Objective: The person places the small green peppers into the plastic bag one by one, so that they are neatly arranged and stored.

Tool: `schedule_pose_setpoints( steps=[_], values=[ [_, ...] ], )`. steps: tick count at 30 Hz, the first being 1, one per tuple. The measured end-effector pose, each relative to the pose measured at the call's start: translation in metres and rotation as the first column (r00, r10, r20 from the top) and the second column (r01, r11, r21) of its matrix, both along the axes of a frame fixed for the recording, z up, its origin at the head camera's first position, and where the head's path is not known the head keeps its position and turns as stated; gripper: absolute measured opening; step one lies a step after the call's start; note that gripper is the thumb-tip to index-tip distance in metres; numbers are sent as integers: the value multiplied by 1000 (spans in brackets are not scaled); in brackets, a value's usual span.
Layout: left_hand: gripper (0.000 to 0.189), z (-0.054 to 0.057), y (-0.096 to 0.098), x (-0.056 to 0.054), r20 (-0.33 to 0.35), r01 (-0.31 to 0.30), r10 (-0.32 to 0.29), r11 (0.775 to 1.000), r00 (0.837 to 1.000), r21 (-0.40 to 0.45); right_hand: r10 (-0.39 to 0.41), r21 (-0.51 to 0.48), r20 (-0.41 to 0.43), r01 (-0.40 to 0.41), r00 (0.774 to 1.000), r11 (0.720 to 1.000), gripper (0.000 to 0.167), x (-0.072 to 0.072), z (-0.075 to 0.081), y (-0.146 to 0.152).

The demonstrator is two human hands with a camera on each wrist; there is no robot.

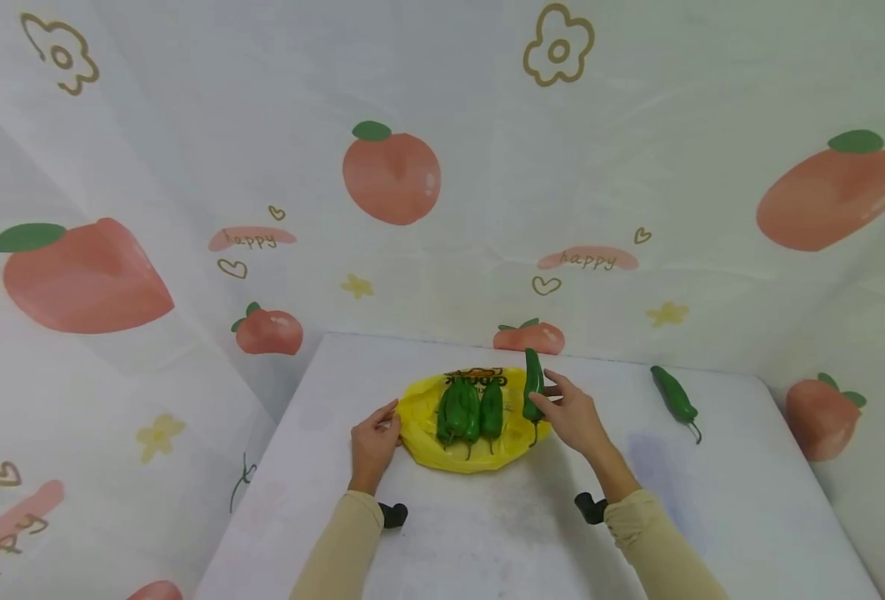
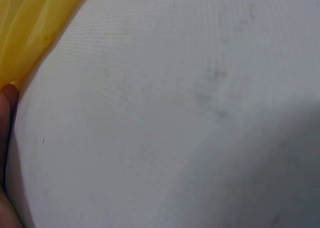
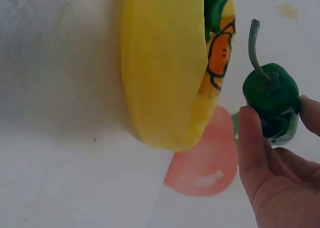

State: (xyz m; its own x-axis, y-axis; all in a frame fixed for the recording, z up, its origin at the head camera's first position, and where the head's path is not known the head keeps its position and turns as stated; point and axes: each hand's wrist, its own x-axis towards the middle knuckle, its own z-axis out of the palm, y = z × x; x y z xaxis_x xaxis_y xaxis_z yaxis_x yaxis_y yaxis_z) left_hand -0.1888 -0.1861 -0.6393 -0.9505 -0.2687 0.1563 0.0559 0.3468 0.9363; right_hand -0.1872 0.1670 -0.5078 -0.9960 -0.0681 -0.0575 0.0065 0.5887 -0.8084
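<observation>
Several green peppers (image 1: pixel 458 408) lie side by side, stems toward me, on a yellow plastic bag (image 1: pixel 422 450) with dark printing at its far side. At the bag's left edge, my left hand (image 1: pixel 372 446) pinches the plastic; only some fingers (image 2: pixel 4 115) show in the left wrist view. My right hand (image 1: pixel 576 414) holds another green pepper (image 1: pixel 533 387) between thumb and fingers, over the bag's right end. In the right wrist view this pepper (image 3: pixel 272 95) points its curved stem at the camera, apart from the bag (image 3: pixel 162 67).
One more green pepper (image 1: pixel 675 396) lies on the white table (image 1: pixel 487 533) to the right. A wall cloth (image 1: pixel 472 100) printed with fruit stands behind the table and on both sides. A thin green stem (image 1: pixel 243 479) shows at the table's left edge.
</observation>
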Motion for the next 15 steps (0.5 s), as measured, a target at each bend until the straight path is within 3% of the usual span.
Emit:
schedule_pose_setpoints(
  steps=[4, 15],
  values=[
    [31, 1, 0, -2, -22, 8, -8, 1000, 1000, -1, 18, -4, 0, -18, 1000, 1000, 66, -2, 0, -7],
    [31, 2, 1, -1, 2, -2, 2, 1000, 1000, -16, 49, -62, 38, -47, 998, 997, 64, -5, 2, -27]
  ],
)
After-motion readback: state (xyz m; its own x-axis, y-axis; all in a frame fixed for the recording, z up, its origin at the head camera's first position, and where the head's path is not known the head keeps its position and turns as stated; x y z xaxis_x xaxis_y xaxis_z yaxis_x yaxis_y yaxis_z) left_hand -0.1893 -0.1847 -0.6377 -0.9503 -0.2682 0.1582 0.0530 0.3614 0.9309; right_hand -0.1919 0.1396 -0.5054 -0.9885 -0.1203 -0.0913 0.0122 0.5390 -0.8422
